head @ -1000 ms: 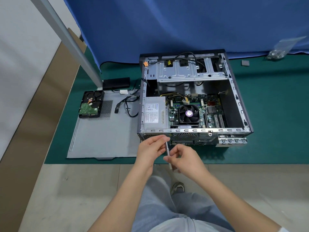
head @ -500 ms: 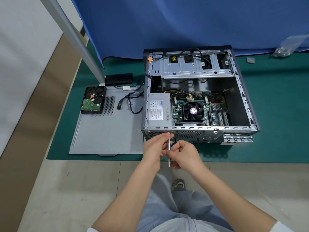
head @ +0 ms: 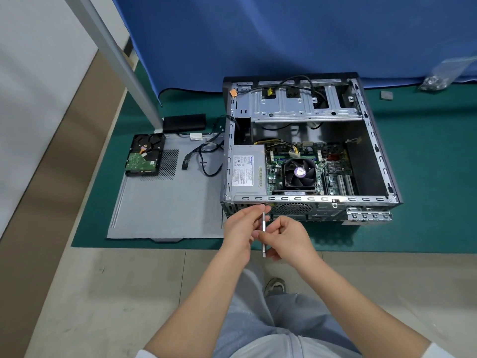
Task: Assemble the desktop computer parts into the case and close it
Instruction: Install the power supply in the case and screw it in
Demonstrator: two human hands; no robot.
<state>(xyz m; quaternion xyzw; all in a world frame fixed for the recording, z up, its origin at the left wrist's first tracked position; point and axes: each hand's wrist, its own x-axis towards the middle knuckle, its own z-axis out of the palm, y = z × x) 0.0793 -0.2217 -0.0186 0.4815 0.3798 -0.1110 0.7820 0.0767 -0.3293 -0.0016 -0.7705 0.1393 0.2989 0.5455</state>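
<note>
The open computer case (head: 371, 156) lies on its side on the green mat, with the power supply (head: 247, 171), motherboard and CPU fan (head: 300, 173) inside. Just in front of its near wall, my left hand (head: 241, 226) and my right hand (head: 289, 236) both hold a thin silver screwdriver (head: 263, 232) upright. My left fingertips pinch its top end; my right fingers grip its middle. A hard drive (head: 145, 155) rests on the grey side panel (head: 165, 205) to the left of the case.
Loose black cables (head: 204, 161) trail from the case onto the panel. A black box (head: 184, 122) sits behind the panel beside a slanted metal post (head: 121, 60). A plastic bag of screws (head: 438, 78) and a small grey pad (head: 386, 95) lie far right.
Both hands have kept hold of the screwdriver and shifted slightly up toward the case's near wall. The camera view has drifted, so the case sits further right in the frame.
</note>
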